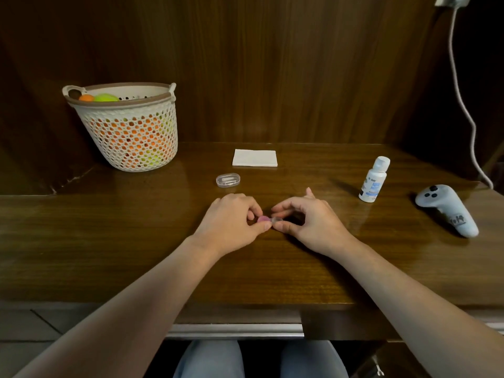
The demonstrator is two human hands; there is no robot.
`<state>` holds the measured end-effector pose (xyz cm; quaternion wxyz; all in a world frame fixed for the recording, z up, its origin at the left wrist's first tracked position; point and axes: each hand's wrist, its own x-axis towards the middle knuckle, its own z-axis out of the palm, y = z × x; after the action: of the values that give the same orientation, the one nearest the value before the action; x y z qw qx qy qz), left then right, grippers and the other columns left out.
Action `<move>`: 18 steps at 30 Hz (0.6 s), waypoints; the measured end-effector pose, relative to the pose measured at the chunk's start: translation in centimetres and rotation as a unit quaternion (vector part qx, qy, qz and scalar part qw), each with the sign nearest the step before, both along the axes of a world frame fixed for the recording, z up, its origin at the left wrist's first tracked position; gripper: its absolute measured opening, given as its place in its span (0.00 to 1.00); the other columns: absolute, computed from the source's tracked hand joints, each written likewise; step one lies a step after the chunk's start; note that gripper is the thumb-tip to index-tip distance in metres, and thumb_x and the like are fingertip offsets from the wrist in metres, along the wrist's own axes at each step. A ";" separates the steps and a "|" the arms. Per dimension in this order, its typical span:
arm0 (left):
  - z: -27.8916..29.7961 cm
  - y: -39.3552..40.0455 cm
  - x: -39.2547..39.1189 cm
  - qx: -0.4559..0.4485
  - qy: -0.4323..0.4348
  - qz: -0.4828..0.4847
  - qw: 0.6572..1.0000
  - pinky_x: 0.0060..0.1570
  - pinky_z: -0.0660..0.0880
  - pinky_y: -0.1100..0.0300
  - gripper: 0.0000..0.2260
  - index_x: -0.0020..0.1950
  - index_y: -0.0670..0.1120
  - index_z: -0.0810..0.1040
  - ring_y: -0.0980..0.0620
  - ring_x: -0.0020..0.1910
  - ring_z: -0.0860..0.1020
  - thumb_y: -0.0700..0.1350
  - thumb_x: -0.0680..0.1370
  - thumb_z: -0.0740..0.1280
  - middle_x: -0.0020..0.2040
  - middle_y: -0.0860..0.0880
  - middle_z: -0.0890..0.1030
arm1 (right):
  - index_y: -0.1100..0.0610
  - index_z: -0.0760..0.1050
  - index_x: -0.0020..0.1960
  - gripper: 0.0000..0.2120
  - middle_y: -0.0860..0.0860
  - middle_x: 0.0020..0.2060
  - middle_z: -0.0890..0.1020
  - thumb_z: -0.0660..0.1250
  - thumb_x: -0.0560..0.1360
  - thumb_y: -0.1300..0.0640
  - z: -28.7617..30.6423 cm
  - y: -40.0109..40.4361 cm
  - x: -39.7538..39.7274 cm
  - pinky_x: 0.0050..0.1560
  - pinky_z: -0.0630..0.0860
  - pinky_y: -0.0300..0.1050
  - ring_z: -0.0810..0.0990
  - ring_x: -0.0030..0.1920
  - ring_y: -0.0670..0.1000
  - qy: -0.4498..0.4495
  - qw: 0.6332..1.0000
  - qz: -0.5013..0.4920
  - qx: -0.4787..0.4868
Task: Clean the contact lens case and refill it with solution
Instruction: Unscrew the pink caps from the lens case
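Hands meet over the near middle of the wooden desk (136,241), both working the contact lens case (268,219); the left hand (231,223) pinches its pink cap (263,219) between thumb and curled fingers, while the right hand (308,222) grasps the clear half of the case, fingers bent round it; the case sits low, at or just above the desk, and most of it is hidden by the fingertips, so whether the cap is loosened cannot be told.

Judged from this, the step in hand is unscrewing the first cap; to do it well, the right hand should hold the body steady and level while only the left turns, so that any old liquid inside does not spill on the wood; a light pinch is enough, since the small cap may slip or pop free if squeezed hard.

Farther off lie a folded white tissue (255,158), far centre, and a small clear box (229,180) just nearer; the solution bottle (372,179) stands upright to the right, well apart from the hands, cap on; beyond it rests a grey controller (447,208); a woven basket (128,132) holding coloured balls sits far left.
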<state>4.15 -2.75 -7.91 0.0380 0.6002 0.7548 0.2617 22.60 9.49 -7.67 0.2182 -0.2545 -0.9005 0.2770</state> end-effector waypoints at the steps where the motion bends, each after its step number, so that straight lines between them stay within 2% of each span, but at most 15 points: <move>1: 0.0 -0.1 -0.4 -0.004 0.011 -0.005 1.000 0.56 0.74 0.57 0.15 0.55 0.59 0.83 0.63 0.49 0.77 0.67 0.76 0.71 0.48 0.62 0.80 | 0.41 0.81 0.60 0.14 0.35 0.49 0.86 0.78 0.77 0.50 0.0 0.1 0.0 0.85 0.45 0.59 0.82 0.56 0.32 -0.001 1.000 0.001 0.003; 3: -0.3 -0.1 -0.9 -0.002 -0.007 -0.018 1.000 0.55 0.74 0.57 0.18 0.53 0.60 0.82 0.63 0.49 0.77 0.70 0.73 0.72 0.49 0.62 0.80 | 0.42 0.81 0.62 0.14 0.34 0.49 0.86 0.78 0.77 0.49 -0.1 0.2 0.0 0.85 0.46 0.59 0.82 0.56 0.32 -0.001 1.000 0.002 0.013; 6: -0.9 0.2 -1.1 0.020 -0.070 -0.025 0.997 0.47 0.73 0.65 0.16 0.51 0.59 0.83 0.65 0.49 0.77 0.68 0.71 0.75 0.50 0.61 0.80 | 0.43 0.81 0.63 0.16 0.33 0.49 0.86 0.78 0.77 0.48 -0.3 0.6 0.0 0.85 0.47 0.57 0.81 0.56 0.31 0.004 1.000 0.008 0.024; 11: -1.3 0.7 -0.9 0.033 -0.092 -0.026 0.995 0.45 0.76 0.67 0.14 0.48 0.59 0.84 0.62 0.48 0.79 0.66 0.71 0.76 0.49 0.60 0.81 | 0.43 0.82 0.65 0.19 0.34 0.52 0.86 0.78 0.76 0.46 -0.3 1.2 -0.2 0.83 0.50 0.53 0.81 0.57 0.31 -0.010 0.999 0.028 0.034; 14: -1.4 0.9 -0.5 0.054 -0.093 -0.027 0.994 0.44 0.77 0.68 0.09 0.48 0.57 0.85 0.61 0.47 0.79 0.59 0.73 0.78 0.47 0.60 0.81 | 0.43 0.84 0.63 0.17 0.35 0.51 0.87 0.79 0.75 0.49 -0.3 1.6 -0.5 0.81 0.56 0.48 0.83 0.56 0.31 -0.003 0.999 0.046 0.018; 18: -1.5 0.9 -0.1 0.061 -0.108 -0.029 0.992 0.43 0.77 0.68 0.04 0.49 0.55 0.87 0.61 0.46 0.80 0.52 0.76 0.78 0.47 0.60 0.81 | 0.44 0.85 0.60 0.15 0.36 0.49 0.88 0.80 0.75 0.53 -0.7 1.6 -0.5 0.81 0.55 0.47 0.84 0.54 0.33 0.021 0.999 0.049 0.005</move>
<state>4.06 -1.81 -9.44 0.0900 0.5913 0.7111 0.3696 22.09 11.13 -8.34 0.2248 -0.2026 -0.9086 0.2879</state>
